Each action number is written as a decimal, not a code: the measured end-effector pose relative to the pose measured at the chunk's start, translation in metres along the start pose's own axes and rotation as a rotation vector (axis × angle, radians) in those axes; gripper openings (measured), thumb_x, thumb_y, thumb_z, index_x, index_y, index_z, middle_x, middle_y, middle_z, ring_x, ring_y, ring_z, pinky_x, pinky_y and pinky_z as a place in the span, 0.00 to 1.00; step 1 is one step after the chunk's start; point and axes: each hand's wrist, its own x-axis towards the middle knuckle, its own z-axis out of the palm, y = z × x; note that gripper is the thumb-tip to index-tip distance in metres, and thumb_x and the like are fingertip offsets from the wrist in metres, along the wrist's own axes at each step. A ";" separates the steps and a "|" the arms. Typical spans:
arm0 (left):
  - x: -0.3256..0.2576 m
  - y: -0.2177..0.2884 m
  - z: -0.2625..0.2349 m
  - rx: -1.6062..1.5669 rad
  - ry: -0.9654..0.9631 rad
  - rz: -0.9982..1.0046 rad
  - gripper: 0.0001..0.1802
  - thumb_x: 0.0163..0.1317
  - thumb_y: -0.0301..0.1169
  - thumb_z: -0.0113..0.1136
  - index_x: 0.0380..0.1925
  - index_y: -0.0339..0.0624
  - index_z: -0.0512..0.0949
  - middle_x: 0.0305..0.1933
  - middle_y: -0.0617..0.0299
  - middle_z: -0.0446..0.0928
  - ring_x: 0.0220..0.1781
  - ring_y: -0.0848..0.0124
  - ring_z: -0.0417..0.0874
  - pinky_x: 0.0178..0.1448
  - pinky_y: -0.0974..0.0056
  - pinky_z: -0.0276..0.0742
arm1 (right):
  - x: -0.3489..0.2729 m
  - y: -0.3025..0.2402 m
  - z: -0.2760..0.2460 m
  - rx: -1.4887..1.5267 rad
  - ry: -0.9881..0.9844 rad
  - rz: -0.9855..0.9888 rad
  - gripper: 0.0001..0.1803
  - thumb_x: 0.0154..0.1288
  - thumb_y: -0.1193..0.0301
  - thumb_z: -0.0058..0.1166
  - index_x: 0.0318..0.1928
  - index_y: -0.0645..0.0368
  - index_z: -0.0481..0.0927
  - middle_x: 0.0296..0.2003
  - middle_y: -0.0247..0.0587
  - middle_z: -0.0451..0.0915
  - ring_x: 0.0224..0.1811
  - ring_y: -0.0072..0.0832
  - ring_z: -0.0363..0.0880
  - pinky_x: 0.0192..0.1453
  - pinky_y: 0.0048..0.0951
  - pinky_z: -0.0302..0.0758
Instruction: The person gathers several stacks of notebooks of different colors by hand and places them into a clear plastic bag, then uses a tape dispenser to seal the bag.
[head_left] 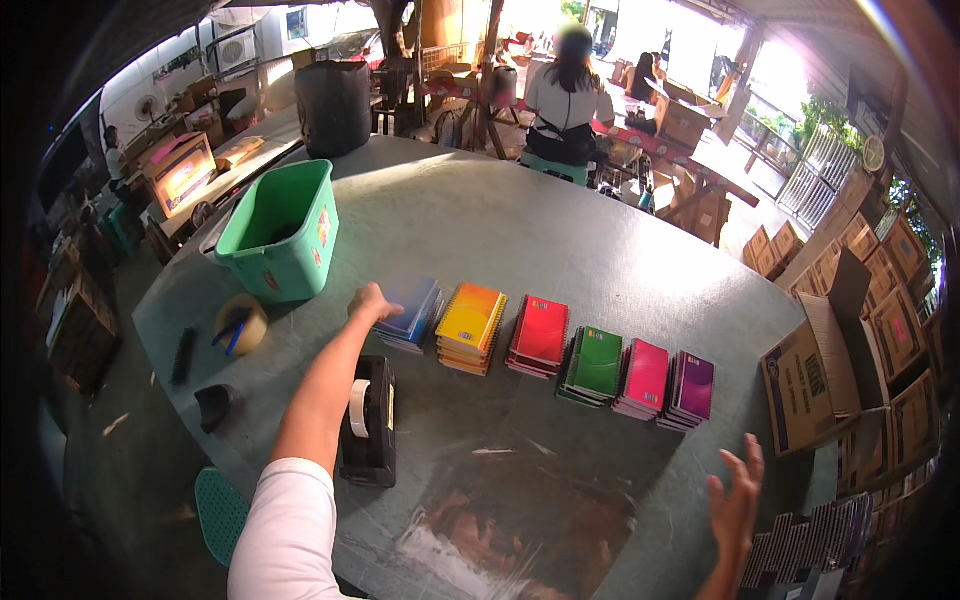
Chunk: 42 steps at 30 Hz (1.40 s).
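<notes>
On the round grey-green table point(600, 250), six stacks of spiral notebooks are lying in a row that is running from the middle toward the right edge. The left hand point(372, 301) is reaching out along a straight arm in a white sleeve and is resting on the near left corner of the blue notebook stack point(412, 312), its fingers curling loosely over that edge rather than pinching it. Just beside that stack to the right is sitting the orange-and-yellow stack point(471, 326), then the red stack point(540, 335), the green stack point(595, 365), the pink stack point(645, 378) and the purple stack point(692, 389), each lying close to the next.

The right hand point(738, 500) is hovering open near the table's right rim, fingers spread and pointing upward, holding nothing and staying well apart from the notebooks.

Under the left forearm, a black tape dispenser point(368, 420) with a white roll is standing on the table. To the left of it, a roll of brown packing tape point(240, 324) is lying flat with blue pens across it, and behind that a green plastic bin point(282, 232) is standing upright. A sheet of clear plastic film point(520, 520) is lying at the near edge. Beyond the table, a person in a white top point(566, 100) is sitting facing away.
</notes>
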 end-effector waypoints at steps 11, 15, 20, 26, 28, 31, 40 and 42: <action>-0.165 0.116 0.007 -0.506 -0.675 0.852 0.30 0.55 0.49 0.62 0.45 0.32 0.73 0.42 0.46 0.76 0.42 0.59 0.79 0.43 0.58 0.77 | 0.053 -0.141 0.205 2.221 -0.740 0.618 0.27 0.63 0.61 0.55 0.57 0.62 0.66 0.49 0.47 0.76 0.52 0.36 0.76 0.57 0.39 0.72; -0.139 0.101 0.019 0.185 0.007 1.350 0.49 0.41 0.55 0.69 0.57 0.31 0.64 0.61 0.36 0.62 0.66 0.47 0.62 0.69 0.52 0.56 | 0.056 -0.144 0.224 2.013 -0.726 0.708 0.21 0.63 0.68 0.55 0.55 0.60 0.68 0.48 0.43 0.76 0.48 0.35 0.77 0.53 0.44 0.75; -0.089 0.055 0.047 0.486 0.223 1.226 0.11 0.47 0.27 0.59 0.32 0.36 0.72 0.34 0.49 0.76 0.40 0.59 0.81 0.42 0.60 0.78 | 0.035 -0.143 0.223 1.846 -0.932 0.736 0.23 0.64 0.69 0.52 0.57 0.60 0.66 0.50 0.44 0.75 0.50 0.37 0.77 0.55 0.47 0.74; -0.220 0.070 0.054 0.150 0.144 1.749 0.03 0.42 0.28 0.54 0.19 0.43 0.72 0.20 0.59 0.73 0.25 0.64 0.79 0.25 0.61 0.76 | 0.028 -0.146 0.230 2.189 -1.018 0.800 0.24 0.63 0.63 0.54 0.57 0.60 0.67 0.50 0.41 0.76 0.49 0.34 0.78 0.54 0.41 0.75; -0.230 0.083 0.055 0.396 0.048 1.650 0.06 0.43 0.28 0.54 0.23 0.40 0.73 0.24 0.57 0.76 0.30 0.63 0.80 0.30 0.61 0.78 | 0.021 -0.141 0.254 1.970 -0.931 0.622 0.22 0.60 0.69 0.59 0.53 0.62 0.70 0.46 0.40 0.78 0.46 0.31 0.79 0.52 0.38 0.76; -0.119 0.068 0.072 0.355 0.705 1.441 0.09 0.47 0.27 0.54 0.31 0.36 0.74 0.34 0.51 0.78 0.39 0.60 0.81 0.40 0.61 0.79 | 0.011 -0.155 0.240 1.834 -0.955 0.676 0.21 0.55 0.75 0.62 0.49 0.62 0.72 0.44 0.41 0.79 0.45 0.30 0.80 0.50 0.37 0.77; -0.207 0.099 0.037 0.303 0.315 1.518 0.07 0.49 0.28 0.53 0.30 0.41 0.74 0.25 0.57 0.76 0.32 0.61 0.80 0.34 0.61 0.76 | 0.020 -0.110 0.216 2.342 -1.153 0.848 0.31 0.59 0.54 0.59 0.56 0.61 0.69 0.51 0.46 0.76 0.51 0.37 0.78 0.56 0.45 0.73; -0.247 0.100 0.069 0.210 -0.099 1.824 0.08 0.47 0.31 0.55 0.28 0.42 0.75 0.27 0.59 0.76 0.34 0.62 0.80 0.37 0.62 0.76 | 0.003 -0.097 0.241 2.238 -0.914 0.743 0.29 0.60 0.57 0.57 0.57 0.61 0.68 0.51 0.42 0.76 0.51 0.33 0.77 0.55 0.40 0.74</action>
